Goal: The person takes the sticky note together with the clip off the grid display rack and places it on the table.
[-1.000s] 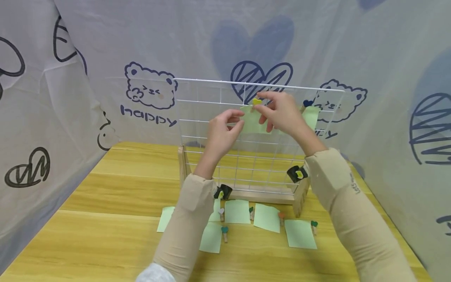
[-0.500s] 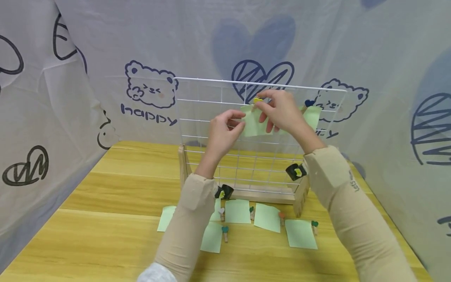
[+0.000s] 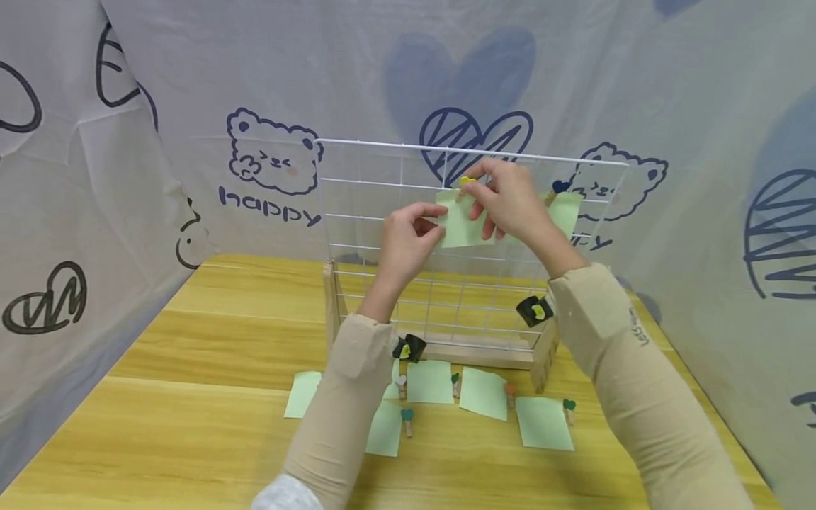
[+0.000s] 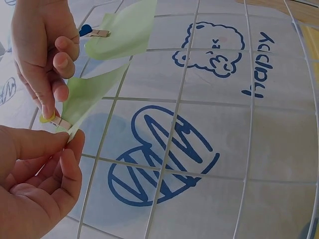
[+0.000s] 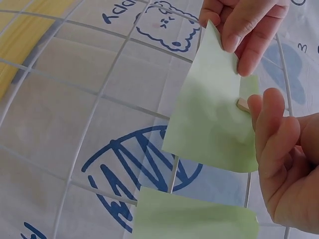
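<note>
A pale green paper note (image 3: 460,225) hangs against the upper part of the white wire grid (image 3: 357,216). My left hand (image 3: 408,237) pinches its left edge between thumb and finger. Over its top, my right hand (image 3: 508,202) pinches a small wooden clothespin with a yellow heart (image 4: 47,118). In the left wrist view the clothespin's wooden jaws lie over the note's top edge; whether they also bite a wire cannot be told. To the right, a second green note (image 3: 564,211) hangs from a clothespin with a dark blue heart (image 3: 560,186).
The grid stands in a wooden base (image 3: 478,354) on a wooden table (image 3: 191,425). In front of it lie several green notes (image 3: 430,382), beside clothespins with hearts, such as a teal one (image 3: 407,421) and an orange one (image 3: 510,394). A printed curtain (image 3: 370,78) hangs behind.
My left hand has shifted slightly right, onto the note's edge. The right hand has tilted a little over the yellow clothespin, hiding more of its heart. The note hangs slightly lower.
</note>
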A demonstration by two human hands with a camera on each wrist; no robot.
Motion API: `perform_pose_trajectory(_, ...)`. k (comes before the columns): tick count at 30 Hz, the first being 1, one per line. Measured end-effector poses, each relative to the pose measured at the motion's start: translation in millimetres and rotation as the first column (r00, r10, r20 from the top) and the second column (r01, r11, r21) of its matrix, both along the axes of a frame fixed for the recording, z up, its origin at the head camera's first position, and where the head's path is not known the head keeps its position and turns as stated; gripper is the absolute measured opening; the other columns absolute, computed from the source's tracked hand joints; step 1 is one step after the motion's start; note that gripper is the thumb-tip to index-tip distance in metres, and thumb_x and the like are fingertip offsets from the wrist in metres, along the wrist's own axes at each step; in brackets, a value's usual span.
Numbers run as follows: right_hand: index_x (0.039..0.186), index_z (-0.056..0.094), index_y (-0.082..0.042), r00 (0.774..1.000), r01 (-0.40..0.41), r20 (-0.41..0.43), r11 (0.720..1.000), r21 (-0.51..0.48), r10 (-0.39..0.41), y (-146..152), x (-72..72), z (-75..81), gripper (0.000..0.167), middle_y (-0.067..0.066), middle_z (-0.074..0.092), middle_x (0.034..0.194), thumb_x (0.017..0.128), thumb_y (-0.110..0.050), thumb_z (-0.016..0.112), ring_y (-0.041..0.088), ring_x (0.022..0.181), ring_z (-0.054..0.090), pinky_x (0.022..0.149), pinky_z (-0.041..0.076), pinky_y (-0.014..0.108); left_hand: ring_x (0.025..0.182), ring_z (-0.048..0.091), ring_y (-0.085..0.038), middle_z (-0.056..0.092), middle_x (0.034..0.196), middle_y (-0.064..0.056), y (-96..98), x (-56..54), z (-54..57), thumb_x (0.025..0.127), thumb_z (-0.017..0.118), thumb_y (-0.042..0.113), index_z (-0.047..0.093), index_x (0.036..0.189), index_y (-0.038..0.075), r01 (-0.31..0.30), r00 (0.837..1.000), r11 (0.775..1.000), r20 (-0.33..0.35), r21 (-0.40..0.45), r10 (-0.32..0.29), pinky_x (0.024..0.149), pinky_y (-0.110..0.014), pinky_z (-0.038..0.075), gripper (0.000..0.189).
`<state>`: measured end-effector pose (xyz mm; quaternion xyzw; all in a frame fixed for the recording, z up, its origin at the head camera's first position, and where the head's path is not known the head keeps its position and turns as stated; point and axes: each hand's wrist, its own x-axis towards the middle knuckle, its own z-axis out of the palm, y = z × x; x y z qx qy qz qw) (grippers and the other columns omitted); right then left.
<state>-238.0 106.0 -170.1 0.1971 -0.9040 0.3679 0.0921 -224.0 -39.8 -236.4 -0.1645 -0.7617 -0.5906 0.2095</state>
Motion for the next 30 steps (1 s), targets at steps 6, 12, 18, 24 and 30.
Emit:
perform_pose_trajectory(6,0.102,0.053,-0.004,1.0,-0.002,-0.013,1.0,0.009,0.002,-1.4,0.1,-0.6,0.014,0.013,0.06,0.067,0.092,-0.014,0.049,0.023,0.04,0.054,0.035,0.044,0.03,0.073,0.06,-0.022,0.063,0.094,-0.016,-0.2,-0.6,-1.1,0.077,0.06,-0.01,0.063,0.098,-0.007,0.0,1.0,1.0,-0.011,0.003,0.0,0.064,-0.022,0.049,0.022)
perform_pose_trajectory(12,0.096,0.051,-0.003,0.999,-0.001,-0.035,0.999,0.04,0.003,-3.3,0.6,0.3,0.01,0.013,0.057,0.065,0.092,-0.012,0.048,0.023,0.041,0.054,0.036,0.044,0.032,0.073,0.06,-0.023,0.063,0.095,-0.017,-0.2,-0.8,-1.0,0.076,0.06,-0.011,0.063,0.098,-0.007,0.001,1.0,1.0,-0.023,0.008,-0.001,0.063,-0.022,0.049,0.022)
perform_pose_trajectory(18,0.096,0.05,-0.003,0.999,0.013,-0.035,1.0,0.018,-0.013,-3.7,1.5,-0.8,0.011,0.013,0.055,0.064,0.093,-0.012,0.047,0.024,0.041,0.053,0.037,0.044,0.031,0.072,0.06,-0.023,0.064,0.095,-0.017,0.1,-1.5,-2.0,0.076,0.06,-0.011,0.063,0.097,-0.007,-0.003,0.999,1.0,-0.033,0.007,0.003,0.063,-0.022,0.049,0.021)
perform_pose_trajectory(24,0.097,0.05,-0.003,0.998,0.008,-0.064,1.0,0.0,-0.008,-2.9,3.3,-0.9,0.011,0.013,0.054,0.064,0.093,-0.012,0.046,0.025,0.041,0.052,0.036,0.043,0.03,0.073,0.06,-0.023,0.063,0.095,-0.017,-0.4,-0.3,-2.8,0.076,0.06,-0.012,0.063,0.097,-0.008,0.001,0.999,1.0,-0.04,0.017,0.0,0.064,-0.022,0.049,0.022)
perform_pose_trajectory(30,0.096,0.049,-0.003,0.994,0.004,-0.109,1.0,-0.016,-0.006,-0.8,5.7,-2.7,0.01,0.013,0.053,0.063,0.094,-0.011,0.045,0.028,0.041,0.052,0.035,0.04,0.026,0.074,0.06,-0.022,0.063,0.095,-0.017,-0.5,1.5,-4.5,0.077,0.06,-0.012,0.063,0.097,-0.007,0.007,0.999,1.0,-0.034,0.028,-0.006,0.065,-0.022,0.049,0.022)
